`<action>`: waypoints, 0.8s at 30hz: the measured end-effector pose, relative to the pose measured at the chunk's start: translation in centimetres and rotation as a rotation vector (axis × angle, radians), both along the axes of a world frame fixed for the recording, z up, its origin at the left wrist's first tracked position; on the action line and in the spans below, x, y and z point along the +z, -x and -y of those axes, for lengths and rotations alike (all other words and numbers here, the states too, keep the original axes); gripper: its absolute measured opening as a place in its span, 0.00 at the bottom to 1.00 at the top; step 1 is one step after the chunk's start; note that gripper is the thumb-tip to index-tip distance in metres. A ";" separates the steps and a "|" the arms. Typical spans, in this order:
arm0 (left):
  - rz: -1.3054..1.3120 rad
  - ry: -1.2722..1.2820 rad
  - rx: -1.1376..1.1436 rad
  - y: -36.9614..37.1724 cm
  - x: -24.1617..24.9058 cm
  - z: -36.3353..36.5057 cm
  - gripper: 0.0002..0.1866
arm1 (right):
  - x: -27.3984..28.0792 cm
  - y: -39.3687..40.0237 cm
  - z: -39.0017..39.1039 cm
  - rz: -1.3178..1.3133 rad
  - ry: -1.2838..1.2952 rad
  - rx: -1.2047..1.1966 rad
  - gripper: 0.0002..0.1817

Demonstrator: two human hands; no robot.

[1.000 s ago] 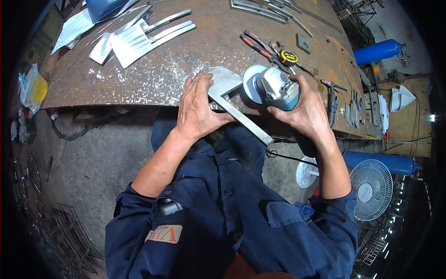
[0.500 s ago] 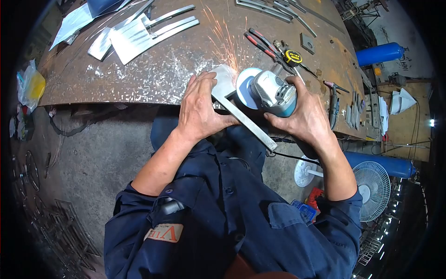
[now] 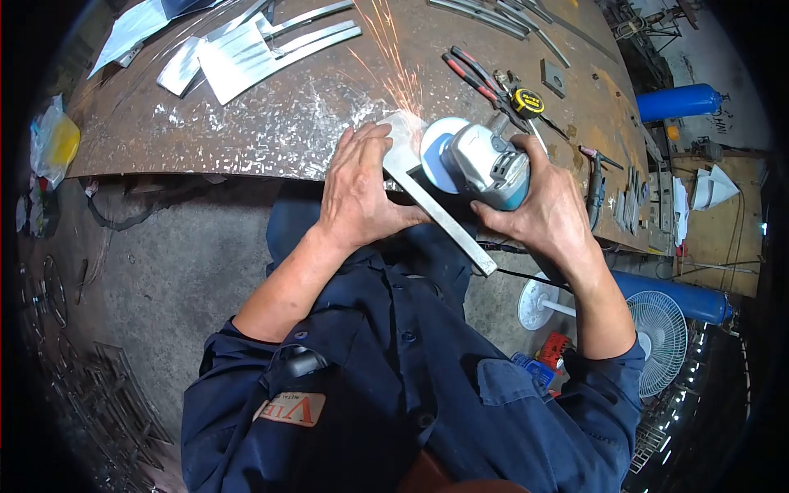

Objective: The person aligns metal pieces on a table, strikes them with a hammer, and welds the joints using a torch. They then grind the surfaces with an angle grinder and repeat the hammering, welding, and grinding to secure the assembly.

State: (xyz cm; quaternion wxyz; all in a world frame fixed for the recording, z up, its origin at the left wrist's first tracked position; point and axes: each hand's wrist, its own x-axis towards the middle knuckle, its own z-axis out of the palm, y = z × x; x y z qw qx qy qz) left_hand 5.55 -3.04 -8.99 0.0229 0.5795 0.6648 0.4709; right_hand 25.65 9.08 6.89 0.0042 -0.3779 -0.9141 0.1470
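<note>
My left hand (image 3: 357, 185) grips a flat metal piece with a long bar (image 3: 450, 222) that slants down toward my lap. Its plate end rests at the edge of the rusty steel table (image 3: 246, 144). In my right hand (image 3: 546, 205) is an angle grinder (image 3: 485, 164), the fingers wrapped round its teal and silver body. The grinder's pale disc (image 3: 444, 154) meets the right edge of the plate. Orange sparks (image 3: 399, 70) fly from there across the table, away from me. The exact contact line is hidden by the disc.
Similar metal pieces (image 3: 238, 66) lie at the back left. Pliers (image 3: 477, 78), a yellow tape measure (image 3: 527, 103) and a square metal block (image 3: 553, 78) lie beyond the grinder. A white fan (image 3: 657, 341) and blue cylinders (image 3: 678, 102) stand at the right. A cable (image 3: 530, 278) trails below the grinder.
Both hands, the metal piece and the grinder keep nearly the same position relative to each other. The view has shifted slightly, and the spark stream looks longer and denser.
</note>
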 end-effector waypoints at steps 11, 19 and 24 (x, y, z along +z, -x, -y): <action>0.035 0.007 0.005 -0.3 0.3 0.0 0.58 | 0.1 0.7 0.7 -0.009 -0.035 0.049 0.44; 0.055 0.005 0.008 -0.3 0.9 0.1 0.60 | 0.1 0.6 0.4 -0.025 -0.071 0.034 0.45; 0.080 0.013 -0.024 -0.2 0.6 -0.2 0.59 | 0.0 0.8 0.8 -0.012 -0.057 0.064 0.44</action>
